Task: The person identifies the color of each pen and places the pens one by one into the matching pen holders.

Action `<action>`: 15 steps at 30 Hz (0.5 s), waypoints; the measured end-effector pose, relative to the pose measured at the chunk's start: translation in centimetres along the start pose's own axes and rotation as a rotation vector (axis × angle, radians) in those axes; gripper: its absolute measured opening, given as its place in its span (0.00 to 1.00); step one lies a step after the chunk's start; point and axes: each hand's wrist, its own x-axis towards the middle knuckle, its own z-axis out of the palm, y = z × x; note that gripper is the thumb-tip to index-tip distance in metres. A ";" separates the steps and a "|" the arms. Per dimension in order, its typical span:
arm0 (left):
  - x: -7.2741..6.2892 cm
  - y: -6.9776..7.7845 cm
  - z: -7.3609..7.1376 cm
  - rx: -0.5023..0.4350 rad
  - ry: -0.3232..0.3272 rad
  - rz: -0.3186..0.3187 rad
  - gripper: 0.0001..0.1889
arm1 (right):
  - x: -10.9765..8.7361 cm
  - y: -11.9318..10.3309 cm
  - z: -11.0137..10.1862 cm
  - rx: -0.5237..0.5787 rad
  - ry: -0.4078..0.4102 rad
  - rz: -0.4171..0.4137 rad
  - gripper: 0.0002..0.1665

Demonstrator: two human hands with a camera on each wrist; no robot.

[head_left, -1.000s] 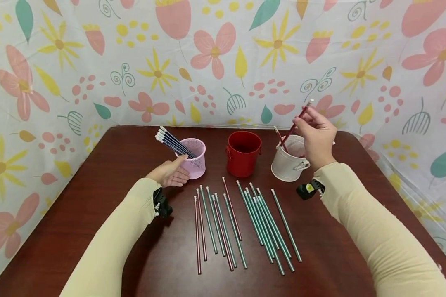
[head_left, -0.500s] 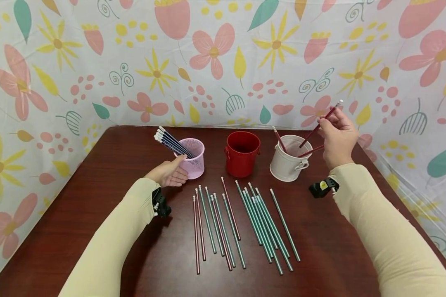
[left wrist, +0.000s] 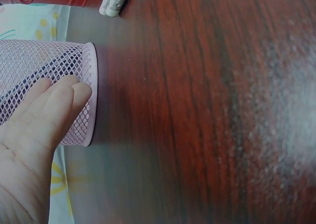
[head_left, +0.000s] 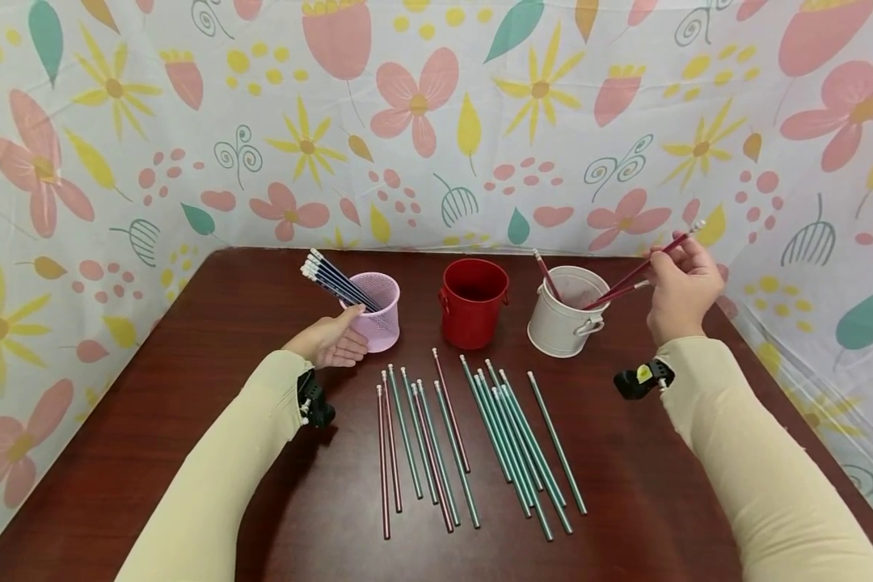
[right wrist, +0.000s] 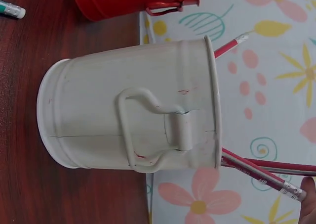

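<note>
My left hand (head_left: pixel 335 339) rests against the pink mesh cup (head_left: pixel 384 330), thumb near its rim and fingers extended along its side. In the left wrist view these fingers look straight against the mesh (left wrist: pixel 74 66). Dark blue pencils (head_left: pixel 340 280) with white erasers lean leftward in that cup. At the right, my right hand (head_left: pixel 687 291) pinches a red pencil (head_left: pixel 636 273) near its eraser end, its lower end inside the white bucket (head_left: pixel 558 327). Another red pencil (right wrist: pixel 261 174) leans the same way below it, and a third red pencil (head_left: pixel 547 273) leans to the left.
Between the cup and the white bucket stands a red bucket (head_left: pixel 473 315). In front lie red pencils (head_left: pixel 384 469) mixed with green pencils (head_left: pixel 412 436), and a further group of green pencils (head_left: pixel 512 440) to their right. A floral cloth (head_left: pixel 422 178) hangs behind the brown table (head_left: pixel 189 364).
My right hand has moved right and slightly down, tilting the red pencil lower over the white bucket's right rim. The left hand has stayed at the pink cup.
</note>
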 end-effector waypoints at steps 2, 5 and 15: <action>0.0 0.0 0.0 0.002 0.000 0.003 0.41 | 0.0 0.1 -0.1 0.012 0.008 -0.001 0.11; 0.0 0.0 0.0 0.001 0.002 0.003 0.41 | 0.0 0.4 -0.3 0.007 0.017 -0.005 0.08; 0.0 0.0 0.1 -0.007 0.017 -0.004 0.40 | -0.3 2.5 -1.7 -0.194 0.061 -0.050 0.10</action>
